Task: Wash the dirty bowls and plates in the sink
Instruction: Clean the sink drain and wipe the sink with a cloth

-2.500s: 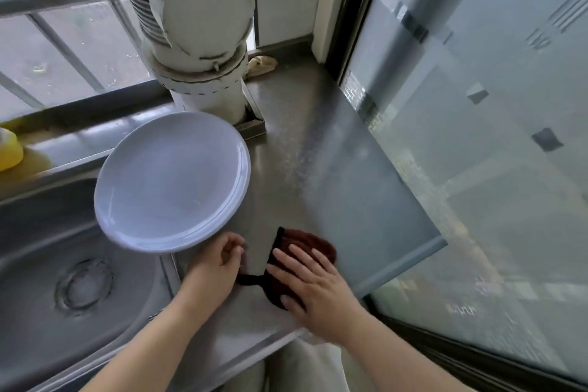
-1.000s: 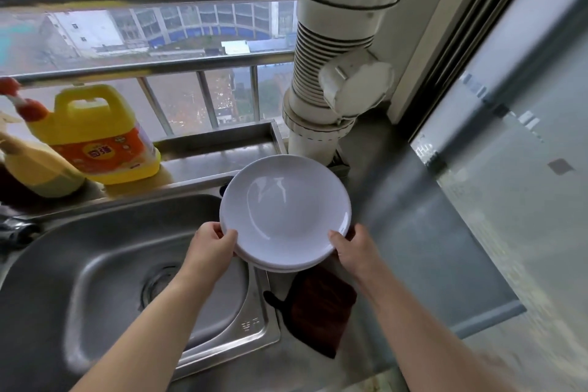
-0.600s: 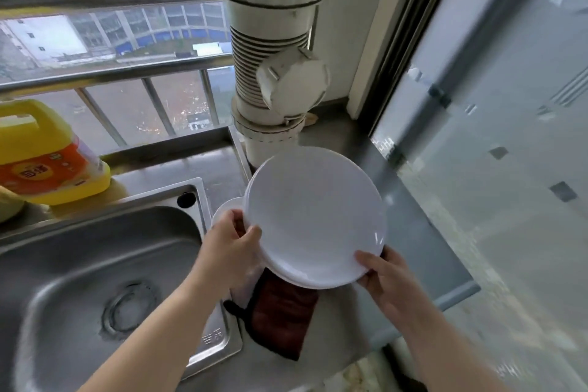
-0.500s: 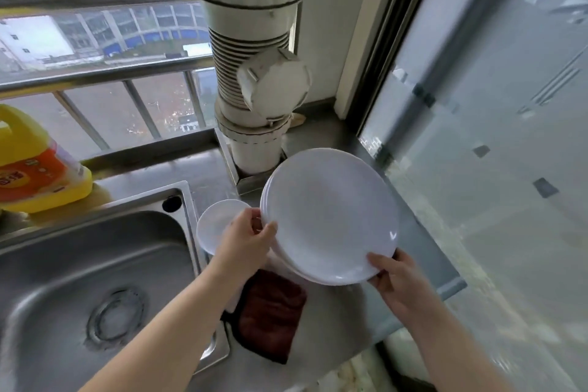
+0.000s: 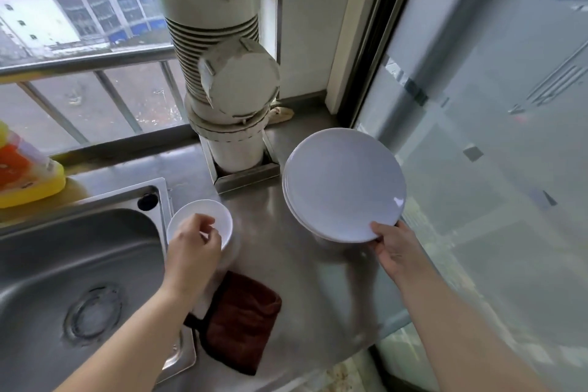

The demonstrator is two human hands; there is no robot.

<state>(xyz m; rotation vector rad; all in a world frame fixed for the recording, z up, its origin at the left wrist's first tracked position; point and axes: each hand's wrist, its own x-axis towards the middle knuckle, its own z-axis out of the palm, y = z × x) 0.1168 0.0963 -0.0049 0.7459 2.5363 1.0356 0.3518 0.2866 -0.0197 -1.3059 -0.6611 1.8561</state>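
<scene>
My right hand [image 5: 396, 248] grips the near rim of the stack of plates [image 5: 343, 184], thumb on top and fingers curled underneath, so the stack tilts up toward me with its far edge low over the worktop [image 5: 270, 251]. I judge I hold it by the edge because the plates are broad, shallow and slick — a pinch at the rim is the only purchase they offer. At least two rims show at the left side of the stack; I cannot count more.

My left hand [image 5: 194, 248] reaches over the small bowl [image 5: 216, 216], which sits on the worktop just beside the right lip of the sink [image 5: 79, 264]. My fingers are curled at its near rim, but whether they actually pinch it or only hover I cannot tell. The bowl is white, round and glossy like the plates, deeper and much smaller.

The steel basin is dull and brushed, its round drain bare, and no dishes lie in it. A dark red cloth [image 5: 241, 318] — soft, nappy, folded — lies on the worktop near me, between my forearms, handy for wiping. A ribbed white pipe [image 5: 219, 73] stands behind, close to the plates.
</scene>
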